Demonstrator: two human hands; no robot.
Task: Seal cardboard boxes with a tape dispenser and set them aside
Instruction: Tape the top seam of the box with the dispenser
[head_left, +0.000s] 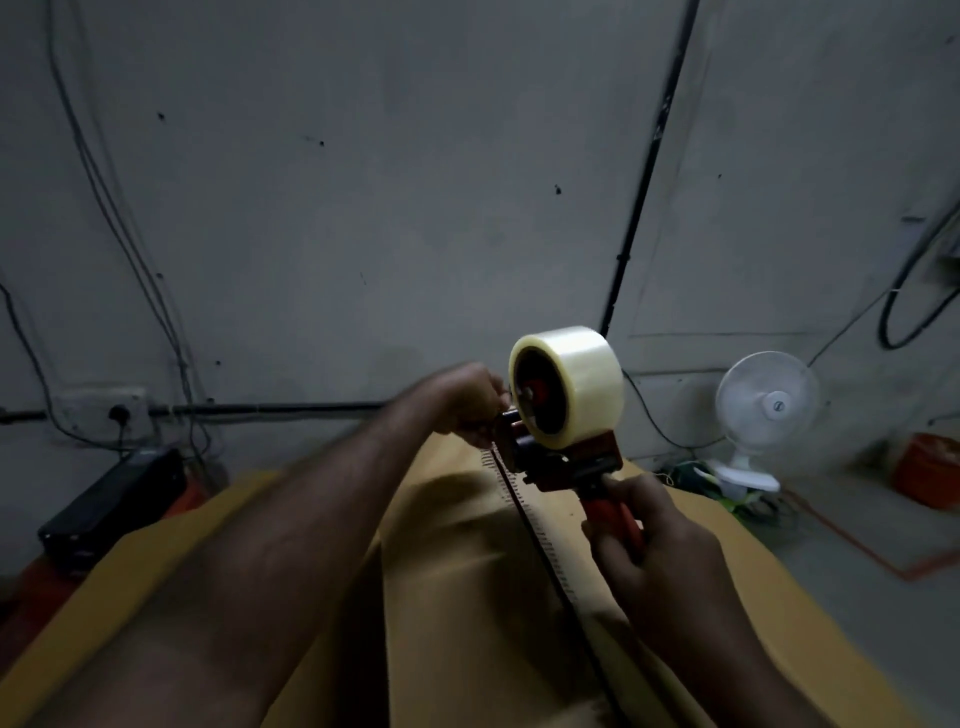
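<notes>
While the centre seam (540, 545) of a cardboard box (457, 545) lies open and untaped beneath both forearms, a person readies a tape dispenser (561, 457) over its far end. Nearest the camera, the right hand (649, 545) is wrapped round the red handle (613, 512), its fingers (608, 540) curled tight about it. Just beyond those fingers and a little to their left, the dispenser's front hangs over the seam; blur hides whether it touches the cardboard. Further on, the left hand (467, 402) is at the dispenser's nose, its fingers (496, 415) bunched in a pinch. Whether they have the loose tape end or the frame itself cannot be told. Above both hands stands the roll of clear tape (582, 384), nearly full. No strip shows on the flaps, so the sealing of this box seems only at its start: tape has yet to be stuck down, drawn along the seam and cut, and the box then set aside. No finished boxes are in view. Beyond the right fingers a white fan (763, 410) stands by the wall, an orange tub (930, 467) to its right; far left of the left fingers, a black case (114, 499) lies below a wall socket (117, 413).
</notes>
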